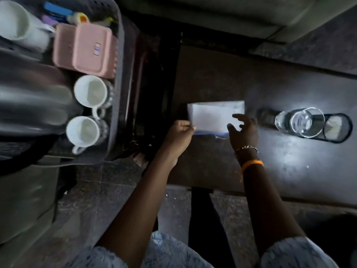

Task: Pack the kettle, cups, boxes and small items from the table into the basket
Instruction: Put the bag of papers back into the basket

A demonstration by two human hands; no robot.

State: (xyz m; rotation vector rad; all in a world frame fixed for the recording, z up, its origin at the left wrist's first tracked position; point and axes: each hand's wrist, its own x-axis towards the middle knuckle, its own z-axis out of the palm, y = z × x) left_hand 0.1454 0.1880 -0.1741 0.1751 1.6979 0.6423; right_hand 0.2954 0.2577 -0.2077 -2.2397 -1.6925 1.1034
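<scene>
A clear zip bag (212, 117) with a blue seal and white paper inside lies on the dark table (280, 171). My left hand (180, 135) pinches its left edge. My right hand (244, 130) hovers over its right side with fingers spread, touching or just above it. The dark basket (118, 78) stands at the left. It holds a grey kettle (29, 97), two white cups (90, 91) (83, 132), a third white cup (17, 22) at the far corner, a pink box (85, 49) and several small coloured items (63, 14).
A clear drinking glass (301, 121) lies on its side on the table at the right, in front of a black mesh holder (340, 128). A grey sofa (231, 12) runs along the far side. The floor is dark tile.
</scene>
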